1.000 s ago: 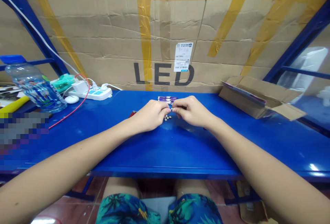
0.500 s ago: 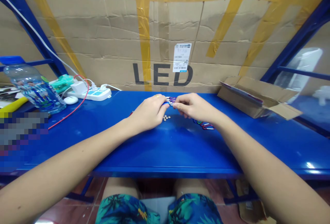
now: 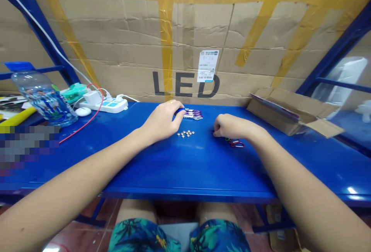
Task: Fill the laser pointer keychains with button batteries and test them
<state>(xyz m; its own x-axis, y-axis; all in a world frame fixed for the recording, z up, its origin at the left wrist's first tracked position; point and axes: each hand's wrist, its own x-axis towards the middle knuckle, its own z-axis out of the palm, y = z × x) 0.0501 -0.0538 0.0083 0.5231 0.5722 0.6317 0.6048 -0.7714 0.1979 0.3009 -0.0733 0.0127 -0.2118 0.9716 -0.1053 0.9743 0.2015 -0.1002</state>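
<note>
My left hand (image 3: 164,120) is closed round a small blue object (image 3: 181,110), mostly hidden by the fingers. Beside its fingertips lies a row of slim purple and silver pieces (image 3: 194,113), too small to name. Several small round metal pieces (image 3: 187,133) are scattered on the table just in front of them. Farther right, my right hand (image 3: 228,126) pinches at the left end of a row of carabiners, its fingertips on a blue one that is largely covered. A red carabiner (image 3: 238,143) shows below the wrist, with a bit of green beside it.
The blue table (image 3: 185,167) spans the view. At left stand a water bottle (image 3: 43,93), a white power strip (image 3: 111,105) and a red cable (image 3: 89,123). An open cardboard box (image 3: 278,109) sits back right. A big carton (image 3: 130,43) walls off the back.
My right hand has left the spot beside my left hand and moved right and towards me, to the carabiners. My left hand has shifted slightly left. More of the round metal pieces show.
</note>
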